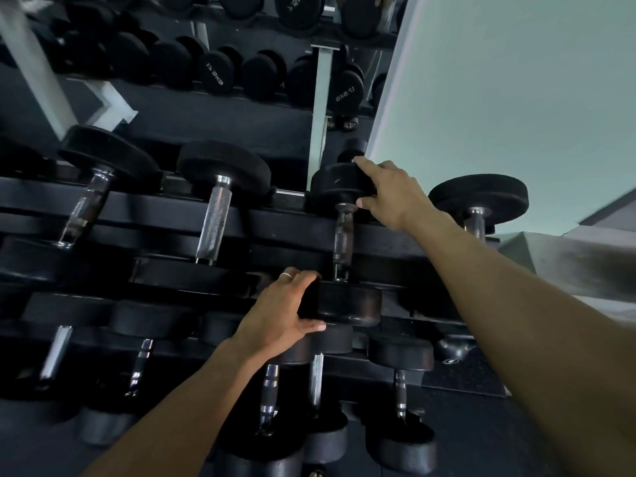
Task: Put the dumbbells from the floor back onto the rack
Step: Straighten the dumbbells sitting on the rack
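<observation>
Gripping one black dumbbell (pixel 344 235) at both ends, the person has it lying across the upper rails of the rack (pixel 165 208). The left hand (pixel 285 315) curls round the near weight head, fingers over the top, thumb beneath, a ring on one finger. The right hand (pixel 389 191) clasps the far weight head, fingers over its rim, thumb by the chrome handle. Neighbouring dumbbells (pixel 220 191) sit alongside; a mirror (pixel 241 108) reflects more behind.

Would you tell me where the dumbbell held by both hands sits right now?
The dumbbell lies across the rack's upper tier, right of centre, between two other dumbbells.
</observation>
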Motion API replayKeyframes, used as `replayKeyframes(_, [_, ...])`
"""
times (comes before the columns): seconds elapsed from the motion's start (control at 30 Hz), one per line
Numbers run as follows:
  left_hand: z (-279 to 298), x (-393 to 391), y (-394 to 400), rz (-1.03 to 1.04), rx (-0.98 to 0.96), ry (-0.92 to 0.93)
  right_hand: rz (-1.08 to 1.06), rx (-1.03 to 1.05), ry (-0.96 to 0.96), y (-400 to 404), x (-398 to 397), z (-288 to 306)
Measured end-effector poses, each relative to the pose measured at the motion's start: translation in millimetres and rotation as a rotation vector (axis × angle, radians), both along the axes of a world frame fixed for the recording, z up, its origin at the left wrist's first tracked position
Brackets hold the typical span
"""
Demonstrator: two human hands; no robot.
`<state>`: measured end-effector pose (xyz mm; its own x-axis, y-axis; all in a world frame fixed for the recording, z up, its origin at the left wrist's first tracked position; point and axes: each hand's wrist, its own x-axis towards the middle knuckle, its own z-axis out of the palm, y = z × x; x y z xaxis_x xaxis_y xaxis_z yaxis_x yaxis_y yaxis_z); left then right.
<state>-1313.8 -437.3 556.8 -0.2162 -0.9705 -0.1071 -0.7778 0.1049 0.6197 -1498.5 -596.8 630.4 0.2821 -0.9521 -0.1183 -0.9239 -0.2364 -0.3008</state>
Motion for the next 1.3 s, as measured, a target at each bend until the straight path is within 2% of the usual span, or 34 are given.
replayKeyframes(0.13, [5.4,2.1,3.9,-0.041,-0.015,-0.097,-0.016,-0.008,-0.022,11.8,9.8,-1.0])
replayKeyframes(0.33, [28.7,15.9,16.2,-0.118,-0.133,-0.203,0.093,-0.146,0.03,30.0,28.6,7.4])
replayKeyframes(0.5, [48.5,52.3,32.4,-0.132,-0.197,-0.253,0.173,-0.091,0.064,52.7,65.8,14.1])
replayKeyframes(0.77, [67.0,155.6,55.9,-0.129,-0.262,-0.256,0.235,-0.024,0.022,99.6,178.2,30.0])
replayKeyframes(1.03, [69.6,308.0,66.9,-0.074,-0.241,-0.28,0.143,0.036,-0.01,115.5,300.5,32.5])
replayKeyframes(1.3, [51.7,365.9,39.0,-0.043,-0.196,-0.309,0.114,0.05,-0.014,86.5,352.1,20.4])
